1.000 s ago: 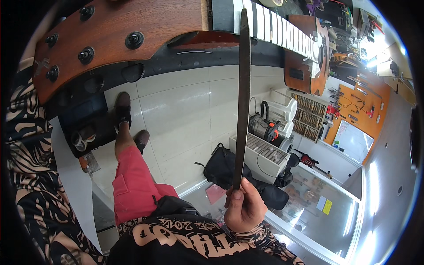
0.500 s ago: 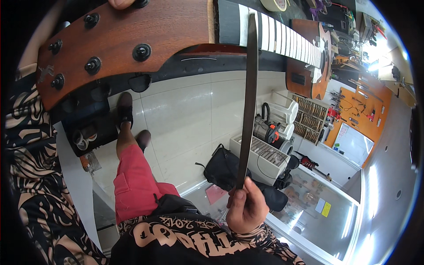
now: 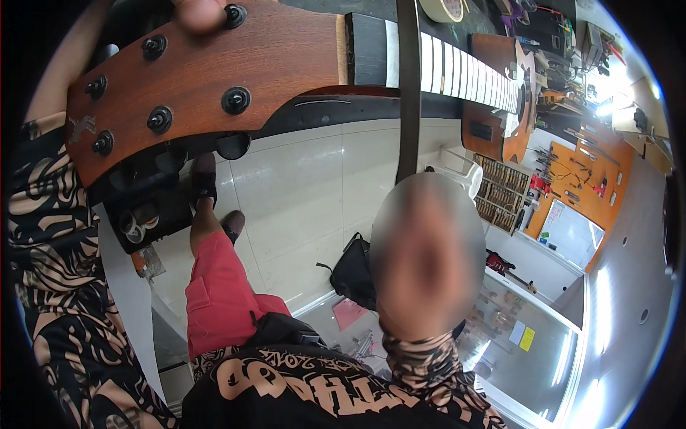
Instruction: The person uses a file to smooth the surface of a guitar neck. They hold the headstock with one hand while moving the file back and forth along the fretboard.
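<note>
A wooden guitar headstock (image 3: 200,71) with black tuners spans the upper left. Its neck (image 3: 468,75) carries white strips across a dark fretboard and runs to a wooden body (image 3: 486,136). A long, flat dark steel file (image 3: 409,114) stands crosswise over the fretboard near the nut end, its top reaching the upper edge of view. Its lower end runs into my right hand (image 3: 426,261), closed on it but heavily blurred. A fingertip of my left hand (image 3: 201,16) rests at the headstock's upper edge; the other fingers are hidden.
A tape roll (image 3: 451,10) lies on the cluttered dark bench. Below are a black bag (image 3: 346,279), a white plastic seat (image 3: 464,179) and a glass-topped case (image 3: 532,365). An orange tool board (image 3: 586,168) and a whiteboard (image 3: 572,229) are on the right.
My right hand has risen with the file, whose tip now reaches the top of view. My left fingertip has appeared on the headstock. The guitar sits slightly lower in the picture.
</note>
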### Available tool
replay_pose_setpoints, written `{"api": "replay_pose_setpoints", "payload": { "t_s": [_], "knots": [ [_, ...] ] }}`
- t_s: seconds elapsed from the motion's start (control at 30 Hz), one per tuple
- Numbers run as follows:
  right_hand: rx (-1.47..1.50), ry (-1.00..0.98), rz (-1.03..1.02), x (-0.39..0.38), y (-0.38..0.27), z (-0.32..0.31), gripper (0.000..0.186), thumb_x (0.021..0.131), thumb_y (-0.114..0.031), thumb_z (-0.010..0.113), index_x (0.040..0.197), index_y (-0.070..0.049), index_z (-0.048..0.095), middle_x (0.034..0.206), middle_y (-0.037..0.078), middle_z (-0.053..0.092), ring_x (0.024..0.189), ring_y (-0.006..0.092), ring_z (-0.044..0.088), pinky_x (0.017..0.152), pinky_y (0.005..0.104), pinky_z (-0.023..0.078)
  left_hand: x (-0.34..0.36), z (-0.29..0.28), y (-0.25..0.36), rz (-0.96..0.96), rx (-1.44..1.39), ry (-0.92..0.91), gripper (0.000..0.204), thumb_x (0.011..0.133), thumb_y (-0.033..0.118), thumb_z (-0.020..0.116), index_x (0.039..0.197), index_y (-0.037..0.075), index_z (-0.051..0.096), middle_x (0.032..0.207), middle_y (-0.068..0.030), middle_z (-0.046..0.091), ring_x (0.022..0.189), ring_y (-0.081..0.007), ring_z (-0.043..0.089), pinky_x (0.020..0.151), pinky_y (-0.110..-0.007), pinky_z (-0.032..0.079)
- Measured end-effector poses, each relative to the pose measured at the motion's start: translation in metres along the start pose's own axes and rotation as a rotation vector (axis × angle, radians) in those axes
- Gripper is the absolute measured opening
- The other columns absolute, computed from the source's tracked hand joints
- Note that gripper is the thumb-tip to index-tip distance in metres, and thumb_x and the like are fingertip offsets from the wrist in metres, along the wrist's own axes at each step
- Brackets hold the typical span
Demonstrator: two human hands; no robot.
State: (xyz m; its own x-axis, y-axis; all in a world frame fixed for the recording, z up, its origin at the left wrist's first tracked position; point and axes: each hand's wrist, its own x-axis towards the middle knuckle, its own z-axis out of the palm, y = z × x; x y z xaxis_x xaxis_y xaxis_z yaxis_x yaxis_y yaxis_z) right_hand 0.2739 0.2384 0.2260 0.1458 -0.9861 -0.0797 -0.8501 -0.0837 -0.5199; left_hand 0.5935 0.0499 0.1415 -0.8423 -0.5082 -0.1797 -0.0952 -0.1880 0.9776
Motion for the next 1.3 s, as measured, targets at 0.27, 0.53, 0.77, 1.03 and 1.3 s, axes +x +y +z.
{"api": "replay_pose_setpoints", "payload": {
  "t_s": [0.27, 0.53, 0.77, 1.03, 1.3],
  "knots": [
    [-0.113, -0.003, -0.08, -0.107, 0.043, -0.025, 0.04, 0.081, 0.011, 0.064, 0.12, 0.004, 0.061, 0.081, 0.019, 0.067, 0.067, 0.0304, 0.068, 0.062, 0.0306, 0.054, 0.003, -0.003, 0.005, 0.012, 0.012, -0.008, 0.057, 0.067, 0.011, 0.088, 0.115, -0.009, 0.066, 0.098, -0.0168, 0.071, 0.086, -0.0178, 0.067, 0.076, -0.027, 0.052],
    [-0.101, 0.003, -0.067, 0.001, -0.012, -0.008, 0.036, 0.088, 0.007, 0.063, 0.124, 0.003, 0.062, 0.092, 0.019, 0.07, 0.074, 0.0215, 0.07, 0.069, 0.0267, 0.054, 0.002, 0.0, -0.001, 0.009, 0.012, -0.001, 0.057, 0.066, 0.013, 0.088, 0.114, -0.009, 0.066, 0.097, -0.0162, 0.071, 0.085, -0.0173, 0.067, 0.075, -0.026, 0.051],
    [-0.085, 0.004, -0.062, -0.004, -0.002, -0.006, 0.036, 0.088, 0.006, 0.063, 0.124, 0.002, 0.062, 0.096, 0.019, 0.071, 0.075, 0.0222, 0.071, 0.069, 0.0279, 0.054, -0.001, -0.001, -0.005, 0.02, 0.017, 0.024, 0.058, 0.065, 0.014, 0.089, 0.113, -0.009, 0.067, 0.096, -0.0157, 0.071, 0.084, -0.0169, 0.067, 0.074, -0.026, 0.051],
    [-0.106, -0.033, -0.091, -0.113, 0.046, -0.029, 0.04, 0.079, 0.012, 0.065, 0.118, 0.007, 0.061, 0.082, 0.02, 0.067, 0.067, 0.0317, 0.067, 0.061, 0.0338, 0.054, -0.002, -0.005, -0.006, 0.046, 0.047, 0.064, 0.059, 0.064, 0.015, 0.09, 0.113, -0.009, 0.067, 0.095, -0.0151, 0.071, 0.083, -0.0164, 0.067, 0.072, -0.026, 0.05],
    [-0.114, 0.023, -0.237, 0.04, -0.014, 0.005, 0.037, 0.092, 0.0, 0.062, 0.128, -0.002, 0.06, 0.083, 0.01, 0.066, 0.069, 0.0163, 0.062, 0.063, 0.0252, 0.048, -0.007, -0.002, -0.019, 0.019, 0.05, 0.07, 0.06, 0.063, 0.016, 0.09, 0.112, -0.008, 0.068, 0.094, -0.0144, 0.071, 0.082, -0.0159, 0.067, 0.071, -0.026, 0.05]
  ]
}}
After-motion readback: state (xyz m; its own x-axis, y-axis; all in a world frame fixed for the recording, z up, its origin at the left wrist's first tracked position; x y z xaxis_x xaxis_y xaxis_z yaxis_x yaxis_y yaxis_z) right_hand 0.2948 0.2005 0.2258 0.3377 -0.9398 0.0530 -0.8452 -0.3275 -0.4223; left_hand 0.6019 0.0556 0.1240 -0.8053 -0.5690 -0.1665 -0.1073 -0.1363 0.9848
